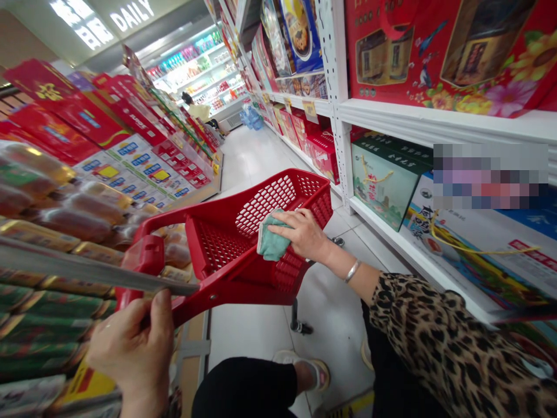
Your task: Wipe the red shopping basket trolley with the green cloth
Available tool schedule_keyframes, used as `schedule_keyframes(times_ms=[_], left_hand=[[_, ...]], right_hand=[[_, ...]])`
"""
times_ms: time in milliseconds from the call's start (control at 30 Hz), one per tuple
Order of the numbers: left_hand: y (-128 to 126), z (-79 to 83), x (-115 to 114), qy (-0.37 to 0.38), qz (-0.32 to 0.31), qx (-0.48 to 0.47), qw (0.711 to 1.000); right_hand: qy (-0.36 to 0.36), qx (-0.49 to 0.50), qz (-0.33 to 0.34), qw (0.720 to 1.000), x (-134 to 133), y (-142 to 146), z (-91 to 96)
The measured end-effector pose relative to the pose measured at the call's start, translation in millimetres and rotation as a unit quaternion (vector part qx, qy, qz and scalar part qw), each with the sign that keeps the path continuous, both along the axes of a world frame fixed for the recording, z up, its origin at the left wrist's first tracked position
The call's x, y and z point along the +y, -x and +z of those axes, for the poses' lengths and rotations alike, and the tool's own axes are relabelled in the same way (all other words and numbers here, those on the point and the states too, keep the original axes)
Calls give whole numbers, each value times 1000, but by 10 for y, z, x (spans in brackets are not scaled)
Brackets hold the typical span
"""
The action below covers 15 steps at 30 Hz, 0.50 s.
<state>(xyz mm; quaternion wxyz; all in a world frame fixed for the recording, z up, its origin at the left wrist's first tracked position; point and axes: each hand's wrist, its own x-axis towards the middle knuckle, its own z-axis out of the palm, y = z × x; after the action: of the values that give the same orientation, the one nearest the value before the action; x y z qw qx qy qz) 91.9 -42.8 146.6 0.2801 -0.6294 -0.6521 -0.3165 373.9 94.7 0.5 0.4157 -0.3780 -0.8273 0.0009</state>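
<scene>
A red plastic shopping cart (226,232) with perforated sides stands in the aisle, tilted in my view. Its basket looks bare inside. My left hand (134,342) is closed around the near end of the cart's handle, thumb on top. Bunched under the fingers of my right hand (307,232) is a light green cloth (274,237), pressed against the near side rim of the basket. A silver bracelet (353,270) circles my right wrist.
White shelves (342,116) with gift boxes (387,174) line the right. Bottles (73,217) and stacked red cartons (143,139) crowd the left, where a blurred metal bar (87,261) crosses. White floor (243,151) leads to a lit cooler (195,69); a person (198,109) is near it.
</scene>
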Motion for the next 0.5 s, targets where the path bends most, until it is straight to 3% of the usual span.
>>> schedule_keyframes(times_ms=[500], left_hand=[[127, -40, -20, -12, -22, 22, 999]], right_hand=[[38, 12, -68, 997, 354, -510, -153]])
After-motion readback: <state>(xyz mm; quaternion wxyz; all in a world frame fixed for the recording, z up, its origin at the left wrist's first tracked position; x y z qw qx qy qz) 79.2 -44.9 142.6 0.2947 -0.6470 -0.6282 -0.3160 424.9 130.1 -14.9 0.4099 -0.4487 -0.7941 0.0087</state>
